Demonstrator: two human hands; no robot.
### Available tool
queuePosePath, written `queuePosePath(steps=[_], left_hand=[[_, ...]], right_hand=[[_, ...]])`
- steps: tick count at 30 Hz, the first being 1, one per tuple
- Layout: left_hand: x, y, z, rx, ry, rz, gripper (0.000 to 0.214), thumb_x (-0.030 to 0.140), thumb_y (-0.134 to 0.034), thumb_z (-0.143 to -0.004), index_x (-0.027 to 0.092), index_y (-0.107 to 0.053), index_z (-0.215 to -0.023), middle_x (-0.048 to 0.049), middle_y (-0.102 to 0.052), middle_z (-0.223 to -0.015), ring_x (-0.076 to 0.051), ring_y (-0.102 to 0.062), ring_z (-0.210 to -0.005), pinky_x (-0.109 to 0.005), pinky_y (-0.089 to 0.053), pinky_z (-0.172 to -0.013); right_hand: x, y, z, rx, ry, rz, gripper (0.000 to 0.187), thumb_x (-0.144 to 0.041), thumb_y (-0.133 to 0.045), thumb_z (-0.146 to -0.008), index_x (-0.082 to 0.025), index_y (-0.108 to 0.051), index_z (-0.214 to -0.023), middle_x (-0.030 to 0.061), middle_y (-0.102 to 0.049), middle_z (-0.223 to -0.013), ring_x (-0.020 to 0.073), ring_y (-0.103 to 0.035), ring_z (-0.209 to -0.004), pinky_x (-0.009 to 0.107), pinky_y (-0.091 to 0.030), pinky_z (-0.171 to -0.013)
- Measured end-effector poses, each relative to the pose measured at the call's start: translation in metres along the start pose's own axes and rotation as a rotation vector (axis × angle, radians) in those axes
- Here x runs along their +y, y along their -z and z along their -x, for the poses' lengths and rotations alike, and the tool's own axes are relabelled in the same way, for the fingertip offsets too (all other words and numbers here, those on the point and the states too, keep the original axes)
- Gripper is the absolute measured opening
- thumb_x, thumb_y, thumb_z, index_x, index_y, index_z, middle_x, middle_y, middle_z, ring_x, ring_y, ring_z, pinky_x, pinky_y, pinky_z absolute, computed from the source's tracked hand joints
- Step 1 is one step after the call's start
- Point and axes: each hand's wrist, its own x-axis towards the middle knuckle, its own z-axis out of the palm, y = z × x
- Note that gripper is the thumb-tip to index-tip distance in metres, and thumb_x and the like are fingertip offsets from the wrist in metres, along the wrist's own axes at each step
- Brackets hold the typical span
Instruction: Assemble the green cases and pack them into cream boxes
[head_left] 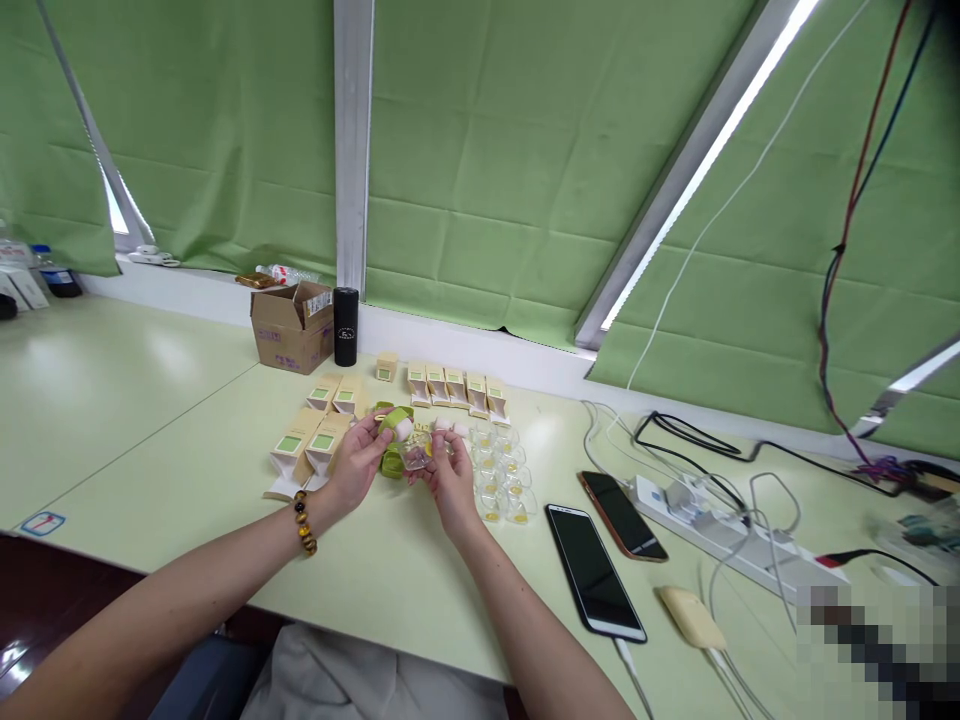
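Observation:
My left hand is closed around a small green piece with a pale pinkish-white part, whose kind I cannot tell. Just beside it, my right hand pinches a clear plastic cover; the two pieces are close together, and I cannot tell if they touch. More green pieces lie behind and under my left hand, partly hidden. Two pale pink pieces rest beyond my right hand. To its right, several clear plastic covers with yellow marks stand in rows.
Opened cream-coloured boxes stand left of my hands, and a row of them at the back. Behind are a cardboard box and a black bottle. Two phones, a power strip and cables lie at right.

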Motion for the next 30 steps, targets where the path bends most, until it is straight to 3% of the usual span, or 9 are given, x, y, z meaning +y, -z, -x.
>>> queuePosePath(steps=[8, 21, 26, 30], left_hand=[[0.007, -0.007, 0.005, -0.082, 0.069, -0.013, 0.059, 0.034, -0.086, -0.085, 0.018, -0.064, -0.137, -0.0128, -0.074, -0.124, -0.027, -0.070, -0.114, -0.036, -0.058, -0.091], [0.011, -0.009, 0.010, -0.173, 0.110, -0.108, 0.058, 0.037, -0.085, -0.085, 0.018, -0.067, -0.136, -0.0149, -0.072, -0.126, -0.028, -0.071, -0.109, -0.032, -0.057, -0.079], [0.011, -0.009, 0.011, -0.196, 0.090, -0.096, 0.055, 0.036, -0.083, -0.087, 0.019, -0.066, -0.136, -0.0158, -0.069, -0.136, -0.030, -0.068, -0.118, -0.034, -0.055, -0.086], [0.012, -0.009, 0.010, -0.164, 0.025, -0.123, 0.059, 0.039, -0.078, -0.091, 0.023, -0.056, -0.144, -0.0161, -0.061, -0.150, -0.029, -0.065, -0.122, -0.038, -0.054, -0.094]], right_hand=[[0.000, 0.000, 0.002, -0.046, 0.026, -0.003, 0.047, -0.061, -0.078, -0.086, -0.028, -0.053, -0.106, -0.0046, -0.071, -0.072, 0.0175, -0.068, -0.059, 0.029, -0.053, -0.051], [-0.003, -0.002, 0.003, -0.065, 0.036, -0.015, 0.047, -0.061, -0.080, -0.084, -0.027, -0.055, -0.106, -0.0022, -0.074, -0.085, 0.0154, -0.067, -0.060, 0.028, -0.054, -0.051], [-0.004, -0.003, 0.004, -0.060, 0.037, -0.025, 0.047, -0.060, -0.080, -0.084, -0.027, -0.055, -0.107, -0.0019, -0.074, -0.086, 0.0160, -0.069, -0.064, 0.029, -0.056, -0.053], [-0.004, -0.002, 0.004, -0.024, 0.047, -0.025, 0.047, -0.059, -0.080, -0.084, -0.028, -0.054, -0.108, -0.0032, -0.072, -0.082, 0.0165, -0.069, -0.065, 0.030, -0.057, -0.057]])
